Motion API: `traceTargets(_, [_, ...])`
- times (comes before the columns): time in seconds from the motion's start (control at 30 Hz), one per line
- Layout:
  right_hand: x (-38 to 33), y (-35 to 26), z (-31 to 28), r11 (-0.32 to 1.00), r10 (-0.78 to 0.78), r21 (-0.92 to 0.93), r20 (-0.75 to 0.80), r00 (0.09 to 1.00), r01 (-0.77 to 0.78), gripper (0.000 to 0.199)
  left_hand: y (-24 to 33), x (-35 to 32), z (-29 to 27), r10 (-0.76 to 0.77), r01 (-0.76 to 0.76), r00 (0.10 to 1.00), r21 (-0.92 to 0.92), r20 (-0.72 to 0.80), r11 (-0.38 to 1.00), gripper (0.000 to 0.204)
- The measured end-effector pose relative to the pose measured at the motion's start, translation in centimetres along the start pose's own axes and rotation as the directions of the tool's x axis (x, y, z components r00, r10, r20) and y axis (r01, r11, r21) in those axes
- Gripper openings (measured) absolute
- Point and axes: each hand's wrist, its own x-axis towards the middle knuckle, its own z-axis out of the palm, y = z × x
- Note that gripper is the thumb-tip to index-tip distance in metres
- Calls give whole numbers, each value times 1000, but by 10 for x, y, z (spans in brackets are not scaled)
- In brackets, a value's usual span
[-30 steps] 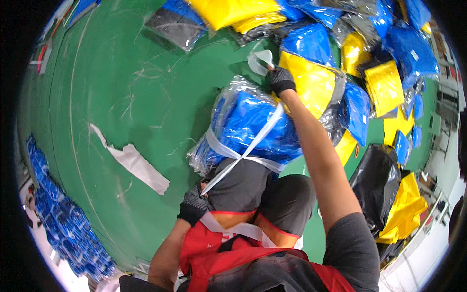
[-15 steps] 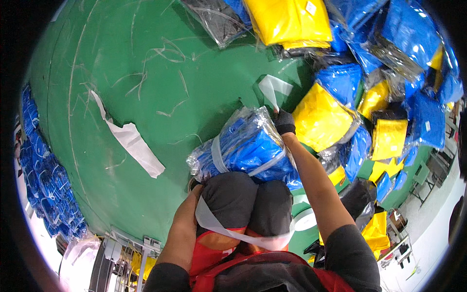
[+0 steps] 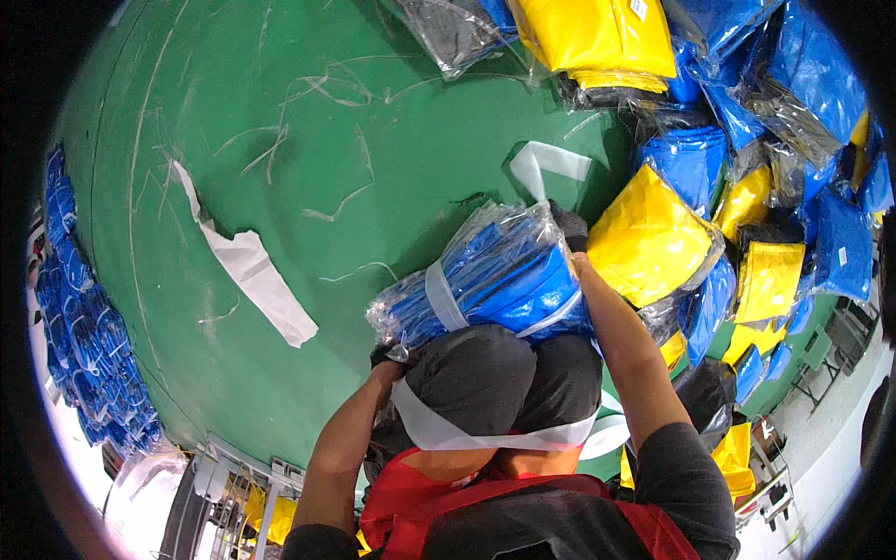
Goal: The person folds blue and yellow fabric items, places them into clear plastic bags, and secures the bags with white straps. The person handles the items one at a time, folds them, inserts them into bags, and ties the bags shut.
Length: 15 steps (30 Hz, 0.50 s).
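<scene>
A bundle of blue sheets in clear plastic bags (image 3: pixel 509 285) rests on the floor against my knees, with white bands around it. My right hand (image 3: pixel 567 227), in a dark glove, grips the bundle's right end. A loose white strap end (image 3: pixel 551 161) sticks out just beyond these fingers. At the bundle's near left corner is my left hand (image 3: pixel 387 357), also gloved, beside my left knee; its fingers are mostly hidden. Another length of white strap (image 3: pixel 448 432) hangs across my lap toward a white roll (image 3: pixel 605 437) by my right thigh.
Yellow bagged packages (image 3: pixel 649 238) and blue ones (image 3: pixel 686 163) are heaped along the right and far right. A torn white strip (image 3: pixel 252 275) and thin plastic scraps (image 3: pixel 341 201) lie on the green floor (image 3: pixel 308 140). Tied blue bundles (image 3: pixel 93 327) are stacked at the far left.
My left hand has come forward from beside the knee to the bundle's left corner. The right hand stays at the bundle's right end. The whole view has shifted slightly.
</scene>
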Motion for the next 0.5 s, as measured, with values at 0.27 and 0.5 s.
traceTargets(0.27, [-2, -85, -16, 991, 131, 9, -113, 985, -131, 42, -45, -9, -9, 67, -58, 994, 95, -88, 994, 51])
traceTargets(0.5, [-16, -46, -9, 947, 292, 164, -77, 953, -276, 56, -40, 12, -25, 257, -206, 940, 228, -223, 952, 54])
